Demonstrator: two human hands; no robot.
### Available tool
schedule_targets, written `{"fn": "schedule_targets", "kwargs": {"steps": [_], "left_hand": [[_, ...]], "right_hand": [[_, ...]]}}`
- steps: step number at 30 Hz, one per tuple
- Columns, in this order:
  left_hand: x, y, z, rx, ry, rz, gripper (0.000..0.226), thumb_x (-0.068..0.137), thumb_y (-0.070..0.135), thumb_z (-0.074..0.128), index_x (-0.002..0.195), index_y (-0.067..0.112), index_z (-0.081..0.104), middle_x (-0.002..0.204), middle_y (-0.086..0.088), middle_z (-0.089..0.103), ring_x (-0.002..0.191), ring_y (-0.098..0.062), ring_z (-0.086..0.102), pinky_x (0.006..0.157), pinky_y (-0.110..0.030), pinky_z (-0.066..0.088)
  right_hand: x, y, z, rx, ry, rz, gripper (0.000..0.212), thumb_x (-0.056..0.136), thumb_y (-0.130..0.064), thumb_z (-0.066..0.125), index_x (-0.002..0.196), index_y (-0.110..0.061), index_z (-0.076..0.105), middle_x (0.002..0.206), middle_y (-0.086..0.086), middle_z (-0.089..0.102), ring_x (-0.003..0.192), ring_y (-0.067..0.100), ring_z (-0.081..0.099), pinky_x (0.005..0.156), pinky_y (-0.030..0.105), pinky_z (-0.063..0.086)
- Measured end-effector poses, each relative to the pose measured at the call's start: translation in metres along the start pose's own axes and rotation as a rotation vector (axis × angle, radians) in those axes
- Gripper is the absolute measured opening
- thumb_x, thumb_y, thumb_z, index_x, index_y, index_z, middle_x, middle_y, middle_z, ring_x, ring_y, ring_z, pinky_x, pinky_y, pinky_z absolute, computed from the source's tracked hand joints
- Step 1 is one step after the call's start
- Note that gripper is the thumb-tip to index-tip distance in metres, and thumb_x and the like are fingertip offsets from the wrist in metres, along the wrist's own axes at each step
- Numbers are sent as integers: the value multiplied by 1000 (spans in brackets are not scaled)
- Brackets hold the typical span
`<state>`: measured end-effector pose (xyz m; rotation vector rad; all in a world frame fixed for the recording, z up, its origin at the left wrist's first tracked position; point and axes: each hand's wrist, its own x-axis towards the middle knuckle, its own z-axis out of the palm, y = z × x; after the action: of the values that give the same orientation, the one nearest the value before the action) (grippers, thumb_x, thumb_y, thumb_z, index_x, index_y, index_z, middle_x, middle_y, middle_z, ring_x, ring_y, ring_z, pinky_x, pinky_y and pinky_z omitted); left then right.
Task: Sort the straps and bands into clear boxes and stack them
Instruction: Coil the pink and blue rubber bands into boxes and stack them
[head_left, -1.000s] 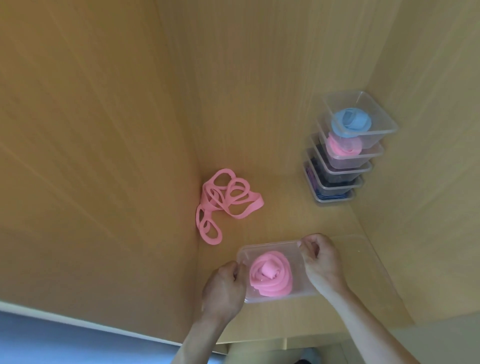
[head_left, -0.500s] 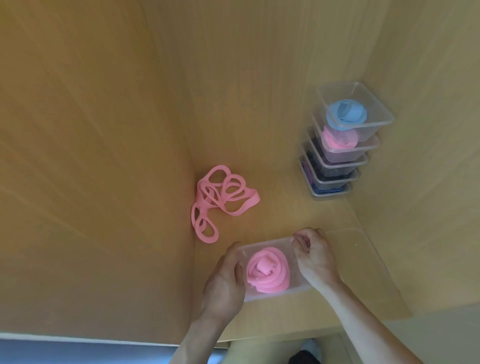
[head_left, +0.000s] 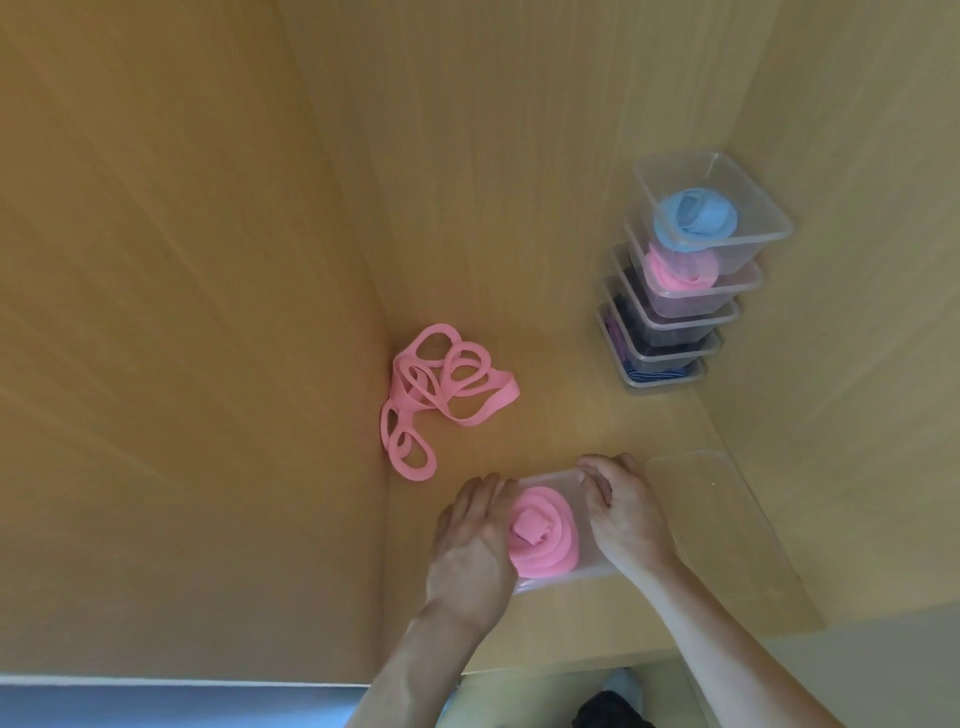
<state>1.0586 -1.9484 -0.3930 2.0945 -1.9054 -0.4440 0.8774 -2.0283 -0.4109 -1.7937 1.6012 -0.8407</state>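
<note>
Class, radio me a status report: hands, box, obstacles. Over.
Left hand, right hand hold clear box. Rolled pink band inside. Loose pink bands left, away from stack.

Inside a wooden storage cupboard, pale wood-grain shelf (head_left: 550, 415) and walls (head_left: 208, 260), clear boxes (head_left: 680, 306) stacked in the corner, probably domestic.
</note>
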Motion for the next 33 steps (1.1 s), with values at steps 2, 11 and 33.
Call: {"fn": "schedule_targets", "kwargs": {"steps": [2, 11, 33], "left_hand": [[7, 7, 0, -85, -11, -20, 73, 89, 0, 42, 157, 23, 28, 163, 7, 26, 152, -12, 13, 123, -28, 15], [8, 7, 7, -171, 22, 25, 51, 104, 29, 37, 153, 17, 36, 157, 1, 36, 149, -15, 18, 123, -28, 18], [21, -2, 13, 50, -12, 33, 63, 90, 49, 12, 143, 23, 35, 131, 8, 41, 122, -14, 34, 101, -31, 36]], "right_hand": [[3, 0, 0, -24, -1, 3, 18, 100, -15, 58, 111, -17, 72, 101, -1, 57, 84, 13, 58, 80, 26, 47], [-5, -7, 2, -169, 30, -109, 22, 96, -4, 56, 110, -10, 72, 104, 3, 60, 95, 24, 60, 84, 39, 52], [4, 2, 9, -114, -228, 34, 22, 103, -19, 39, 116, -19, 56, 112, -8, 48, 113, 18, 50, 96, 30, 40]]}}
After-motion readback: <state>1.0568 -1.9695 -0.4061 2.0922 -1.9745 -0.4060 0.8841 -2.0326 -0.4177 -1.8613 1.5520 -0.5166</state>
